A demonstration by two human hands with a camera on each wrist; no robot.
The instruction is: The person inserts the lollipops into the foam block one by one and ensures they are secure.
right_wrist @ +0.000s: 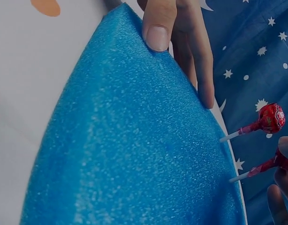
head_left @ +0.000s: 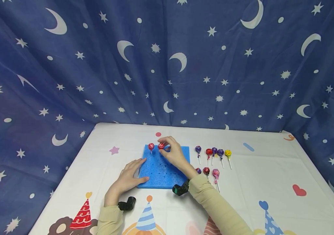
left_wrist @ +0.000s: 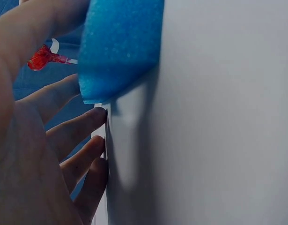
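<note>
A blue foam block (head_left: 161, 178) lies on the table, small dark holes dotting its top. One red-wrapped lollipop (head_left: 151, 146) stands by its stick near the block's back left corner. Beside it, my right hand (head_left: 175, 156) pinches a second red lollipop (head_left: 161, 146) by its wrapped head; in the right wrist view the stick of this held lollipop (right_wrist: 261, 167) meets the foam. My left hand (head_left: 129, 178) rests at the block's left side, fingers extended along the edge and thumb on the front left corner. The left wrist view shows its fingers spread, gripping nothing.
Right of the block, a back row holds purple lollipops (head_left: 198, 149), a red one (head_left: 209, 152) and a yellow one (head_left: 228, 153). Nearer lie a dark red lollipop (head_left: 206, 170) and a pink one (head_left: 215, 173), partly behind my right forearm. A blue curtain (head_left: 155, 81) hangs behind the table.
</note>
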